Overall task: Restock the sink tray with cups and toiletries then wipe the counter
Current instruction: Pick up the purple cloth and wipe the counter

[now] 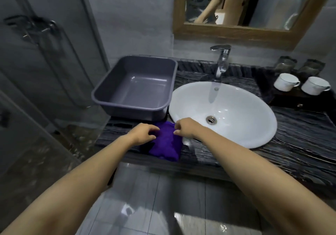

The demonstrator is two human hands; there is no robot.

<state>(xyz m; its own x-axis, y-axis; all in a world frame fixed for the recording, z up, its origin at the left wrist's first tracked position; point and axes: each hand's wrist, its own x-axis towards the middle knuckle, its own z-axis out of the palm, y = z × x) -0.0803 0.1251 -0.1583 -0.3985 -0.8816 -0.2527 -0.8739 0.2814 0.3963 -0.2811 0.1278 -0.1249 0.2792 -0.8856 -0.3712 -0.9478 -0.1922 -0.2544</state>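
The wiping step is judged to be in hand. A purple cloth [164, 144] lies bunched on the near edge of the dark surface [300, 140], just left of the white basin [236, 107]. It is pinched at its far edge from both sides: the left hand [143, 132] has its grip closed on the cloth's left corner, the right hand [185, 126] has its fingers clamped on the right corner.

The restocking appears done: two white cups [286, 82] are seen on the dark tray [294, 100] at far right, with two glass jars [285, 64] behind them (their contents cannot be made out).

For the next move, the cloth would probably need to be spread or refolded, then pressed flat and drawn across the surface. A grey tub [134, 87] stands at far left, touching the basin's rim or nearly so; it would have to be lifted or skirted. The tap [221, 60] and the tray likewise crowd the far strip.
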